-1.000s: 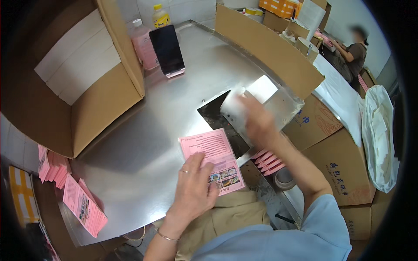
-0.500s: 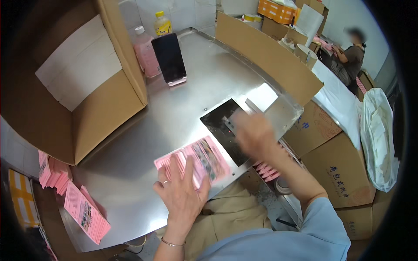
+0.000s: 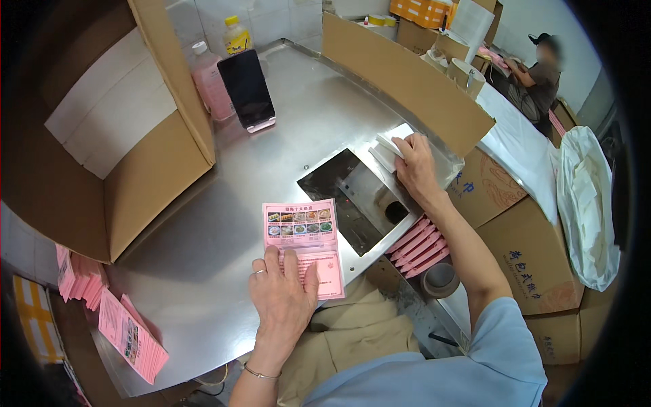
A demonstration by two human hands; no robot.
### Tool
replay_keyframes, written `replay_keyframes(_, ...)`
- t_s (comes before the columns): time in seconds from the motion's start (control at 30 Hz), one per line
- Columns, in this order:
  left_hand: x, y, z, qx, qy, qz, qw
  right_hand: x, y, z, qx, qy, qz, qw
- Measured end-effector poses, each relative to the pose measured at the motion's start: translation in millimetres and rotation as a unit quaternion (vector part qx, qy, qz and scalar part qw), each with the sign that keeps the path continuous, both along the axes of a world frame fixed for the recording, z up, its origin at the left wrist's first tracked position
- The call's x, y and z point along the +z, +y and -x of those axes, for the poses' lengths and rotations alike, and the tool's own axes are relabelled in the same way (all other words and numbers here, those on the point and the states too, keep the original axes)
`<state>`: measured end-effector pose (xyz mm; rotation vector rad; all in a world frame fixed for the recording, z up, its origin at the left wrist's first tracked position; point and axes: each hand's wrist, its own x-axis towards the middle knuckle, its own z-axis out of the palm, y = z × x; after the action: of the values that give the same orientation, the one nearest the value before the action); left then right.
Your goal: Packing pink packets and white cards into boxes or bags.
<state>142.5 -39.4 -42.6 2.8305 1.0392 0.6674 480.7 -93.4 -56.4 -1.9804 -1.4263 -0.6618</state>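
My left hand (image 3: 283,292) rests with its fingers laid on the lower half of a pink printed packet (image 3: 300,227), which shows small food pictures and lies on the metal table near its front edge. The thumb is on the packet's right side. Farther right, my right hand (image 3: 417,166) is closed on folded white tissue (image 3: 388,150) beside a dark rectangular panel (image 3: 339,186) set in the tabletop. On the table's left edge are a fanned stack of pink packets (image 3: 132,339) and another pink bundle (image 3: 85,281).
A large open carton (image 3: 163,149) stands at the left. A phone on a stand (image 3: 247,91) and two bottles (image 3: 211,81) are at the back. A cardboard strip (image 3: 407,81) borders the right side. Pink packets (image 3: 417,247) sit below the edge; a person (image 3: 536,74) works far right.
My right hand has moved right and away from the dark panel to the white tissue. The pink packet has turned from slanted to nearly upright under my left hand, whose fingers are closer together.
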Motion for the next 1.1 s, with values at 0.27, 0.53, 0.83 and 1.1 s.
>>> replay_keyframes(0.27,10,-9,10,-0.147,-0.054,0.140,0.978,15,-10,91,0.169,-0.030,-0.037,0.984)
replay_keyframes(0.53,20,-25,-4,-0.066,-0.118,0.148,0.980,1,22,180,0.251,-0.052,0.268,0.929)
replay_keyframes(0.83,28,-12,78,-0.117,-0.106,0.201,0.967,-22,24,86,0.092,0.145,0.338,0.925)
replay_keyframes(1.1,43,57,268,0.300,-0.082,-0.161,0.937,17,-15,45,-0.056,-0.172,0.034,0.983)
